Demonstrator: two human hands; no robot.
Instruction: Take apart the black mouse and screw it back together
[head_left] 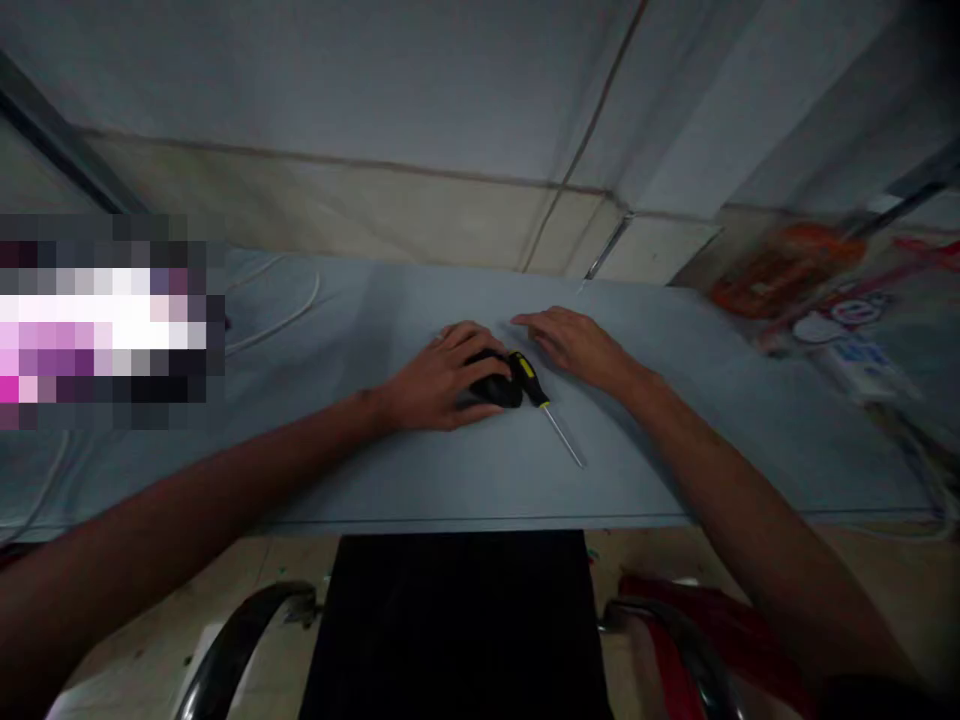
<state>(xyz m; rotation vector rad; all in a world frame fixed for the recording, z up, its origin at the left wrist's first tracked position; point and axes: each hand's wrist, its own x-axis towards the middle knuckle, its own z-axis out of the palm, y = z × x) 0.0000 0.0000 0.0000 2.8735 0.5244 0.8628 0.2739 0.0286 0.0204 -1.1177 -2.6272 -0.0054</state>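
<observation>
My left hand (442,378) is curled over a black computer mouse (501,390) on the table, with the fingers across its top and the thumb along the near side. Partly covered by that hand, the mouse shows mainly its right end. Close to its right lies a screwdriver (527,378) with a black and yellow handle, its metal shaft pointing towards me and to the right. Beyond the handle, my right hand (574,343) rests low over the table, fingers reaching left and holding nothing. It appears apart from the screwdriver.
The grey-blue table (420,490) runs along a tiled wall (420,210). White cable (296,325) lies at the left beside a blurred-out patch. An orange item (787,265) and a white box (862,365) sit at the right. A black chair seat (457,630) is below the front edge.
</observation>
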